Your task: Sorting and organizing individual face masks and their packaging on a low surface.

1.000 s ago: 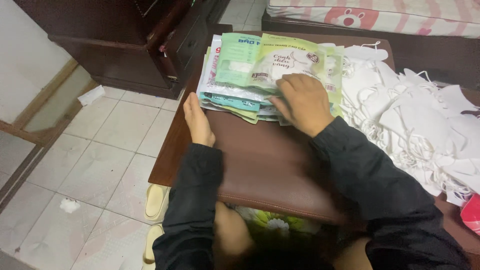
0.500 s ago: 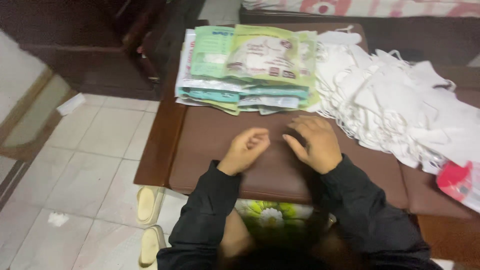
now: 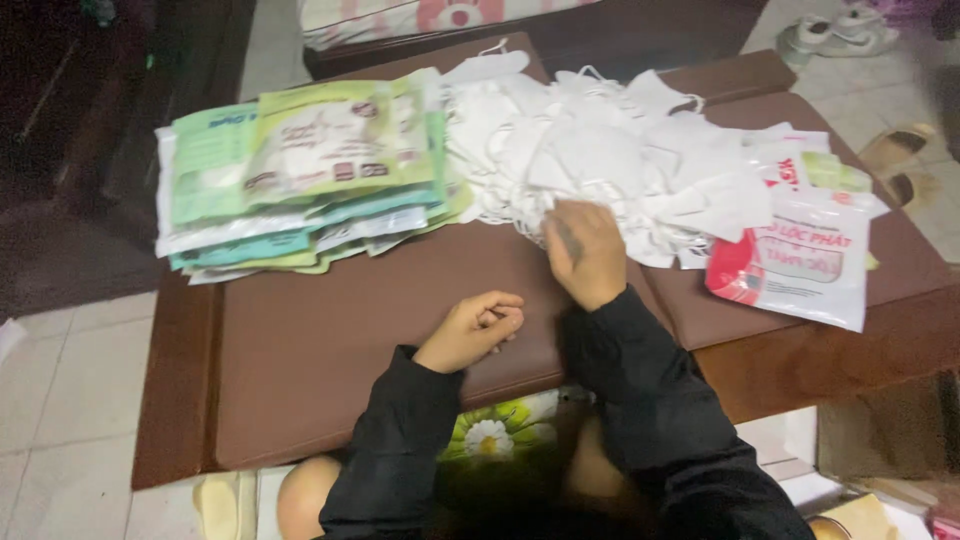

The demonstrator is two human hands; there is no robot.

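My right hand [image 3: 585, 252] reaches into the near edge of a big heap of white face masks [image 3: 620, 150] on a brown padded table [image 3: 350, 340]; its fingers touch the masks, and whether they grip one is hidden. My left hand [image 3: 475, 330] rests on the brown pad as a loose fist, holding nothing. A stack of green and teal flat packets [image 3: 300, 175] lies to the left of the masks, apart from both hands.
A white and red plastic packet [image 3: 800, 260] lies at the right of the heap, over other packets. Dark wooden furniture stands at the back left. Tiled floor shows at the left, with shoes [image 3: 835, 30] at the top right and sandals [image 3: 900, 165] beside the table.
Both hands left the packet stack. My right hand moved right to the mask heap, my left hand curled shut on the pad. The view swung right.
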